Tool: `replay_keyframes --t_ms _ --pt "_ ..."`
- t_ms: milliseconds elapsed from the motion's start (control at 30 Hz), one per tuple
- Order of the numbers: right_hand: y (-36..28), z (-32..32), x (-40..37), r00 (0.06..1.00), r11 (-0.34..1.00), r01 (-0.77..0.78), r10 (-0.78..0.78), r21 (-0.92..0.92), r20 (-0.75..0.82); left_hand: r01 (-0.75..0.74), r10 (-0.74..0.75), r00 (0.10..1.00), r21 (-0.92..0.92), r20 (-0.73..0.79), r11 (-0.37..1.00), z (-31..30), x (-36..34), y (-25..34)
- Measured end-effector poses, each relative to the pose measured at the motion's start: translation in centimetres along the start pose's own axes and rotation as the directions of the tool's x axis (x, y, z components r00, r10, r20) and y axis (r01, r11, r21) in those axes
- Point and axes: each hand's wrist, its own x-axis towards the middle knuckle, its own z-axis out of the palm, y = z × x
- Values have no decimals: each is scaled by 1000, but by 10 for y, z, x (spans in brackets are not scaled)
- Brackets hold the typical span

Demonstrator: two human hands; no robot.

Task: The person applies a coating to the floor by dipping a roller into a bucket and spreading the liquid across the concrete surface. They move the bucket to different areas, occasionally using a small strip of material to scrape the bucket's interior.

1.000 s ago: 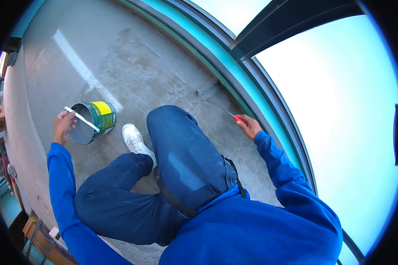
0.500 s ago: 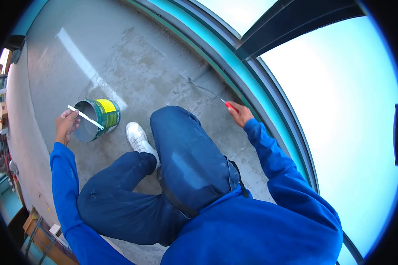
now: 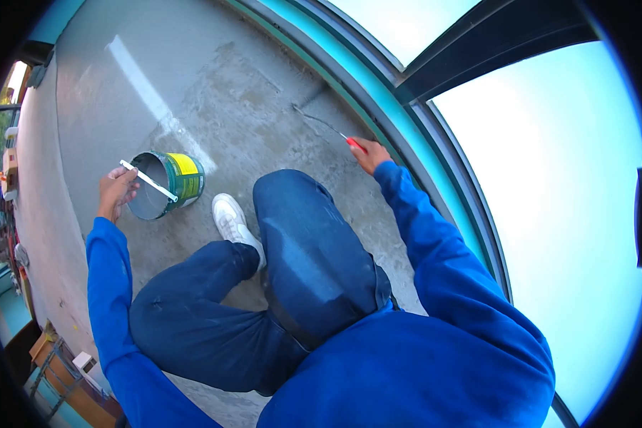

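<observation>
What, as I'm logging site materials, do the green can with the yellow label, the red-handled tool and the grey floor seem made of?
The green cylindrical can: likely metal, its grey inside smooth and dull, its label glossy.
The red-handled tool: handle looks plastic, bright and uniform; thin shaft grey, probably metal.
The grey floor: apparently concrete, matte, rough and patchy.

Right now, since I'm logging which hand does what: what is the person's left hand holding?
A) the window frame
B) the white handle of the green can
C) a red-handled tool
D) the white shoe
B: the left hand grips one end of the white handle lying across the mouth of the green can, while the right hand holds the red-handled tool to the floor.
</observation>
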Motion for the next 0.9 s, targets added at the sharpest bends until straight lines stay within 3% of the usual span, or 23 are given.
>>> replay_keyframes --t_ms 133,333,433,500,600,900 --pt "53 -23 -97 999 998 -46 47 -38 24 -1 1 1000 -6 5 1000 2 -2 0" --pt "46 -71 -193 974 959 -222 227 -177 6 -22 22 999 -14 23 1000 3 5 -1" --pt "49 -69 -212 980 961 -197 194 -194 -34 -12 11 1000 7 27 1000 3 4 0" --pt "48 -61 -206 974 951 -223 227 -216 -6 -6 5 999 14 36 1000 4 4 1" --pt "46 -36 -169 989 968 -144 144 -206 -12 -14 14 999 1 33 1000 2 -2 4" --pt "-69 14 -2 995 955 -102 95 -277 -39 -33 33 999 -3 0 999 4 -13 9"
